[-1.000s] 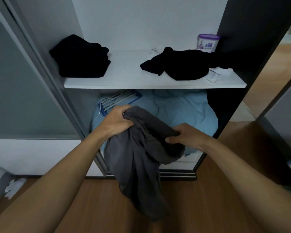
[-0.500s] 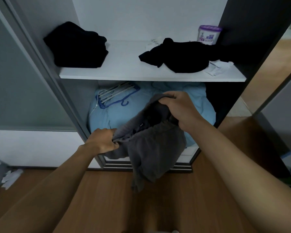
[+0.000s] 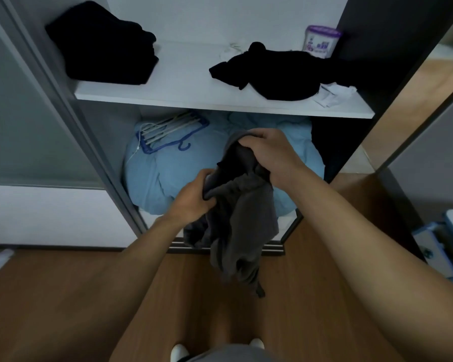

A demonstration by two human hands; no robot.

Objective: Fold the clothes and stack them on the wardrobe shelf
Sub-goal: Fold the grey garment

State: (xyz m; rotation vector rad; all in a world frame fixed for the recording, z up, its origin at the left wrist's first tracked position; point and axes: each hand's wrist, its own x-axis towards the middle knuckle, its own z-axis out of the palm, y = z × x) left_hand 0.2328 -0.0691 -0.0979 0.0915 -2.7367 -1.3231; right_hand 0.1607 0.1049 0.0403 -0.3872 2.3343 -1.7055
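Note:
A dark grey garment (image 3: 242, 226) hangs bunched in front of the open wardrobe. My left hand (image 3: 194, 198) grips its lower left edge. My right hand (image 3: 271, 155) grips its upper part, higher and further in. The rest of the cloth dangles down to above the wooden floor. On the white wardrobe shelf (image 3: 188, 82) a folded black pile (image 3: 105, 45) sits at the left. An unfolded black garment (image 3: 277, 71) lies crumpled at the right of the shelf.
A purple-lidded tub (image 3: 321, 40) stands at the shelf's back right, white scraps (image 3: 334, 94) beside the black garment. Below the shelf lies a light blue duvet (image 3: 168, 173) with a bunch of hangers (image 3: 168, 129) on it. A grey sliding door (image 3: 24, 121) stands left.
My left hand moved right and up toward my right hand, bringing the two held parts of the grey garment closer together. The cloth hangs lower and narrower.

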